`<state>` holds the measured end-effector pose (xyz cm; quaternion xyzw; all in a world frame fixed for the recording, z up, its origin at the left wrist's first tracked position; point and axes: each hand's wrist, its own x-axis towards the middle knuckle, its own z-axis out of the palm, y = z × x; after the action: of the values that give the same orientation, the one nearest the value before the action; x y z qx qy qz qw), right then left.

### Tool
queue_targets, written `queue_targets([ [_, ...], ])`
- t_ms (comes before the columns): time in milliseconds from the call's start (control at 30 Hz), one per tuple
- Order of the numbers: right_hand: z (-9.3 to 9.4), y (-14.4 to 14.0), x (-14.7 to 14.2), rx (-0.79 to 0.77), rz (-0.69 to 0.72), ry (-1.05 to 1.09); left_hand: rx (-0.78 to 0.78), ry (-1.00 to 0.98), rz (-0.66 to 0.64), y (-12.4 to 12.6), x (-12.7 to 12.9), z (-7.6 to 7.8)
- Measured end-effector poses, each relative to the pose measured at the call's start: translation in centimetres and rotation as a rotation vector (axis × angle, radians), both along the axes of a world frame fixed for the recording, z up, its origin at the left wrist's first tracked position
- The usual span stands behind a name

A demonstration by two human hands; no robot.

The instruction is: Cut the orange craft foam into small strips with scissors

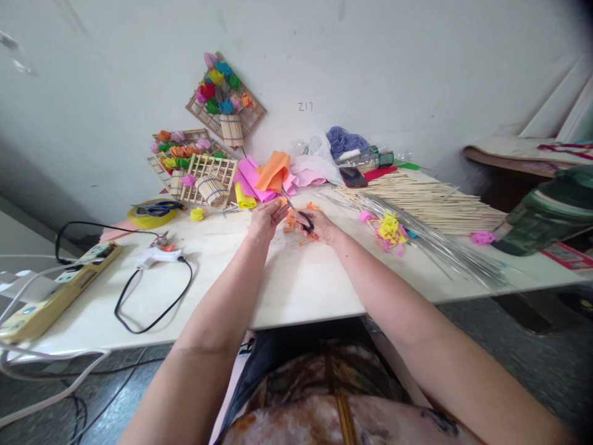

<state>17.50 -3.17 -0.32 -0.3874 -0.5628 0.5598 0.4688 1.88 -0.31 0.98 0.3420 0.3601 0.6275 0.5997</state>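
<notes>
My right hand (320, 227) grips black-handled scissors (296, 213) whose blades point up and left toward the folded paper pile. Beside it, my left hand (266, 217) holds a small orange paper piece (291, 219) at its fingertips. Orange scraps (311, 206) lie on the white table (296, 284) around both hands. Just behind them sit folded sheets of pink, orange and yellow paper (264, 176).
A white glue gun (157, 254) with a black cord and a power strip (55, 290) lie at the left. Wooden stick frames with paper flowers (199, 170) lean on the wall. Skewers (417, 198), wires, yellow-pink scraps (390, 230), a phone (353, 177) and a tape roll (152, 213) lie around.
</notes>
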Motion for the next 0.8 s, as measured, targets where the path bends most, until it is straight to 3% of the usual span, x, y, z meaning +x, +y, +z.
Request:
queue_targets([
  [800, -0.25, 0.41, -0.11, -0.026, 0.026, 0.073, 0.001, 0.005, 0.016, 0.13, -0.13, -0.18],
])
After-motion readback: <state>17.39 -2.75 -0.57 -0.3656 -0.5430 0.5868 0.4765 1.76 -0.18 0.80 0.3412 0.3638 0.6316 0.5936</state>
